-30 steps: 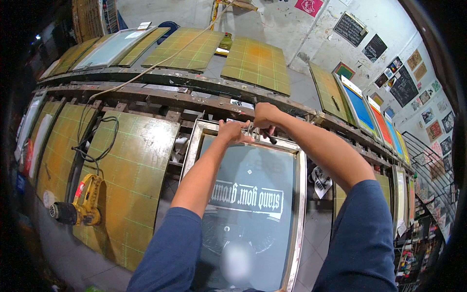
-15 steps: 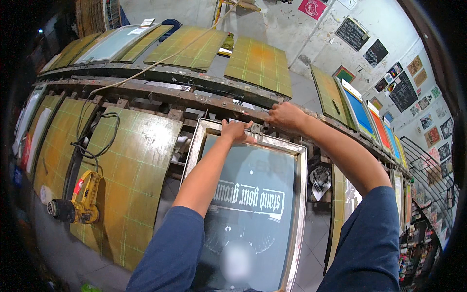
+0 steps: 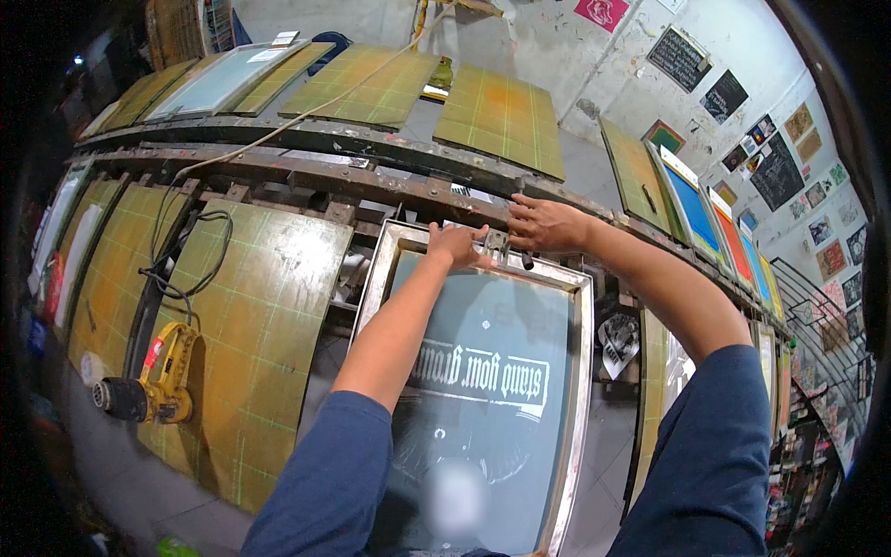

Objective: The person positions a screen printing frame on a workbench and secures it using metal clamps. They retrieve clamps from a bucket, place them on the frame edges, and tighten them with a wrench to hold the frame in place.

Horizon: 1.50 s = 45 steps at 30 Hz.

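Note:
A silkscreen frame [image 3: 581, 371] lies below my arms, its metal rim scuffed and its grey-blue mesh [image 3: 483, 306] bearing mirrored white lettering. Across the far rim my left hand [image 3: 455, 245] is closed, with its thumb lying on the near side. Just right of it, a small metal clamp bracket [image 3: 497, 243] sits at the middle of that rim. My right hand [image 3: 548, 226] is wrapped round a short dark rod [image 3: 527, 263] beside the bracket. Both ends of the rod show past my fingers; its middle is hidden.
Beyond the frame runs a dark steel rail [image 3: 371, 181]. At left, a yellow heat gun [image 3: 169, 376] with a black cord [image 3: 218, 251] rests on a greenish printing board [image 3: 269, 278]. More boards [image 3: 501, 116] line the far side. Coloured screens [image 3: 687, 209] stand at the right.
My right hand has moved slightly nearer, and the dark rod now shows at both ends of its grip. My left hand stays on the far rim. The view has shifted slightly.

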Each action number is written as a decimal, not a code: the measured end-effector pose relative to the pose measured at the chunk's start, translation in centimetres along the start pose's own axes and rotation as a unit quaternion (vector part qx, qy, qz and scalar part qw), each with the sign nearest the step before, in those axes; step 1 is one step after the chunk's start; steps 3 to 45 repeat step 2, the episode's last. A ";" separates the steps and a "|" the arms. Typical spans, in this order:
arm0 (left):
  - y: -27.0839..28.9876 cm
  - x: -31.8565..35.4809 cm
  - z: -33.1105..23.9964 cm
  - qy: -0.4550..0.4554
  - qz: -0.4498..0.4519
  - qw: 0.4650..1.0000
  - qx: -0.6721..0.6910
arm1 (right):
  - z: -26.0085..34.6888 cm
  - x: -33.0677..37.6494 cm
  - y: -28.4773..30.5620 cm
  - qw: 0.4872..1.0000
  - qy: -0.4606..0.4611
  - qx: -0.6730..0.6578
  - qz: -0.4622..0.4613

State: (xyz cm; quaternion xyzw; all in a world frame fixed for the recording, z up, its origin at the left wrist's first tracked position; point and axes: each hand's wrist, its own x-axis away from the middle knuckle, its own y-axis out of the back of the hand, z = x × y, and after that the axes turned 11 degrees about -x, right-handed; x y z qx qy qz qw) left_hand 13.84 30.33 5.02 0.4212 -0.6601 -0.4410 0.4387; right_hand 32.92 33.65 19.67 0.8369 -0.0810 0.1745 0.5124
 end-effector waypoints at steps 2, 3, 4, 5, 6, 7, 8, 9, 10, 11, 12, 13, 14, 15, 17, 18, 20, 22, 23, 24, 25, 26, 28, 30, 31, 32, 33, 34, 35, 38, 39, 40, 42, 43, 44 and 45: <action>0.1 -0.1 -0.3 -0.008 0.012 1.000 -0.004 | -0.4 0.1 -0.3 0.999 0.010 -0.014 0.047; 0.1 -0.1 -0.3 -0.008 0.012 1.000 -0.004 | -0.4 0.1 -0.3 0.999 0.010 -0.014 0.047; 0.1 -0.1 -0.3 -0.008 0.012 1.000 -0.004 | -0.4 0.1 -0.3 0.999 0.010 -0.014 0.047; 0.1 -0.1 -0.3 -0.008 0.012 1.000 -0.004 | -0.4 0.1 -0.3 0.999 0.010 -0.014 0.047; 0.1 -0.1 -0.3 -0.008 0.012 1.000 -0.004 | -0.4 0.1 -0.3 0.999 0.010 -0.014 0.047; 0.1 -0.1 -0.3 -0.008 0.012 1.000 -0.004 | -0.4 0.1 -0.3 0.999 0.010 -0.014 0.047; 0.1 -0.1 -0.3 -0.008 0.012 1.000 -0.004 | -0.4 0.1 -0.3 0.999 0.010 -0.014 0.047; 0.1 -0.1 -0.3 -0.008 0.012 1.000 -0.004 | -0.4 0.1 -0.3 0.999 0.010 -0.014 0.047; 0.1 -0.1 -0.3 -0.008 0.012 1.000 -0.004 | -0.4 0.1 -0.3 0.999 0.010 -0.014 0.047; 0.1 -0.1 -0.3 -0.008 0.012 1.000 -0.004 | -0.4 0.1 -0.3 0.999 0.010 -0.014 0.047; 0.1 -0.1 -0.3 -0.008 0.012 1.000 -0.004 | -0.4 0.1 -0.3 0.999 0.010 -0.014 0.047; 0.1 -0.1 -0.3 -0.008 0.012 1.000 -0.004 | -0.4 0.1 -0.3 0.999 0.010 -0.014 0.047; 0.1 -0.1 -0.3 -0.008 0.012 1.000 -0.004 | -0.4 0.1 -0.3 0.999 0.010 -0.014 0.047; 0.1 -0.1 -0.3 -0.008 0.012 1.000 -0.004 | -0.4 0.1 -0.3 0.999 0.010 -0.014 0.047; 0.1 -0.1 -0.3 -0.008 0.012 1.000 -0.004 | -0.4 0.1 -0.3 0.999 0.010 -0.014 0.047; 0.1 -0.1 -0.3 -0.008 0.012 1.000 -0.004 | -0.4 0.1 -0.3 0.999 0.010 -0.014 0.047; 0.1 -0.1 -0.3 -0.008 0.012 1.000 -0.004 | -0.4 0.1 -0.3 0.999 0.010 -0.014 0.047; 0.1 -0.1 -0.3 -0.008 0.012 1.000 -0.004 | -0.4 0.1 -0.3 0.999 0.010 -0.014 0.047; 0.1 -0.1 -0.3 -0.008 0.012 1.000 -0.004 | -0.4 0.1 -0.3 0.999 0.010 -0.014 0.047; 0.1 -0.1 -0.3 -0.008 0.012 1.000 -0.004 | -0.4 0.1 -0.3 0.999 0.010 -0.014 0.047; 0.1 -0.1 -0.3 -0.008 0.012 1.000 -0.004 | -0.4 0.1 -0.3 0.999 0.010 -0.014 0.047; 0.1 -0.1 -0.3 -0.008 0.012 1.000 -0.004 | -0.4 0.1 -0.3 0.999 0.010 -0.014 0.047; 0.1 -0.1 -0.3 -0.008 0.012 1.000 -0.004 | -0.4 0.1 -0.3 0.999 0.010 -0.014 0.047; 0.1 -0.1 -0.3 -0.008 0.012 1.000 -0.004 | -0.4 0.1 -0.3 0.999 0.010 -0.014 0.047; 0.1 -0.1 -0.3 -0.008 0.012 1.000 -0.004 | -0.4 0.1 -0.3 0.999 0.010 -0.014 0.047; 0.1 -0.1 -0.3 -0.008 0.012 1.000 -0.004 | -0.4 0.1 -0.3 0.999 0.010 -0.014 0.047; 0.1 -0.1 -0.3 -0.008 0.012 1.000 -0.004 | -0.4 0.1 -0.3 0.999 0.010 -0.014 0.047; 0.1 -0.1 -0.3 -0.008 0.012 1.000 -0.004 | -0.4 0.1 -0.3 0.999 0.010 -0.014 0.047; 0.1 -0.1 -0.3 -0.008 0.012 1.000 -0.004 | -0.4 0.1 -0.3 0.999 0.010 -0.014 0.047; 0.1 -0.1 -0.3 -0.008 0.012 1.000 -0.004 | -0.4 0.1 -0.3 0.999 0.010 -0.014 0.047; 0.1 -0.1 -0.3 -0.008 0.012 1.000 -0.004 | -0.4 0.1 -0.3 0.999 0.010 -0.014 0.047; 0.1 -0.1 -0.3 -0.008 0.012 1.000 -0.004 | -0.4 0.1 -0.3 0.999 0.010 -0.014 0.047; 0.1 -0.1 -0.3 -0.008 0.012 1.000 -0.004 | -0.4 0.1 -0.3 0.999 0.010 -0.014 0.047; 0.1 -0.1 -0.3 -0.008 0.012 1.000 -0.004 | -0.4 0.1 -0.3 0.999 0.010 -0.014 0.047; 0.1 -0.1 -0.3 -0.008 0.012 1.000 -0.004 | -0.4 0.1 -0.3 0.999 0.010 -0.014 0.047; 0.1 -0.1 -0.3 -0.008 0.012 1.000 -0.004 | -0.4 0.1 -0.3 0.999 0.010 -0.014 0.047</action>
